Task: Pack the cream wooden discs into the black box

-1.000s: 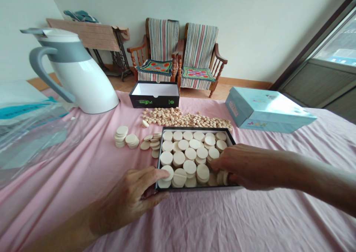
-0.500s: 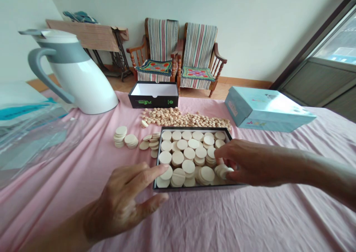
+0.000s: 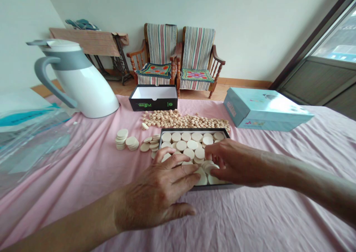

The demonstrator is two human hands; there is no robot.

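A shallow black box [image 3: 219, 186] on the pink cloth is filled with pale round wooden discs [image 3: 181, 145], many in stacks. My left hand [image 3: 164, 187] lies palm down over its front left part, fingers spread across the discs and thumb outside the front edge. Inside the box's right side, my right hand [image 3: 236, 163] is closed around a small tilted stack of wooden discs [image 3: 209, 166]. The hands cover many discs in the front and right parts. Left of the box stand short stacks of similar discs [image 3: 122, 134].
Behind the box lies a heap of small round wooden pieces [image 3: 191, 121]. Farther back are an open black box [image 3: 152, 98] and a light blue carton [image 3: 267, 109]. A white-grey jug [image 3: 86, 81] and clear plastic bags [image 3: 33, 141] are at left.
My left hand has moved right and spread over the discs in the box. My right hand has shifted left with the disc stack. The view has tilted slightly.
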